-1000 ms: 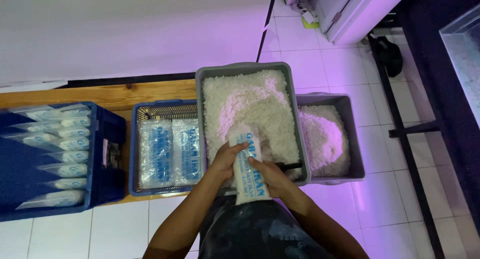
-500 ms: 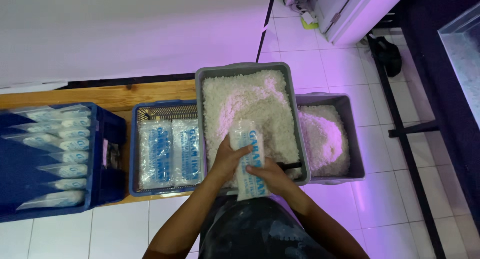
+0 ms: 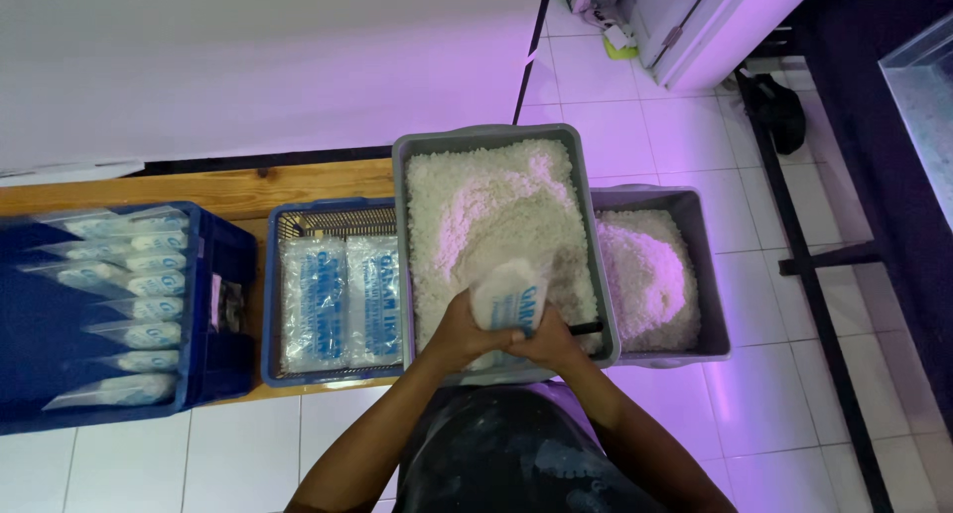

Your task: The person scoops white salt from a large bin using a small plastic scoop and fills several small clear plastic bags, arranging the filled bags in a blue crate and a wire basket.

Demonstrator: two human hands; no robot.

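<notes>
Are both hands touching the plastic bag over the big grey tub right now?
Touching. The head view shows the left hand and right hand both wrapped around the lower part of the plastic bag, held over the grains in the grey tub.

The blurred bag (image 3: 511, 295) hides its lower end behind both hands.

Clear plastic bag (image 3: 511, 297) w/ blue print, upright, partly filled w/ white grains, above gray tub's near edge.
</notes>
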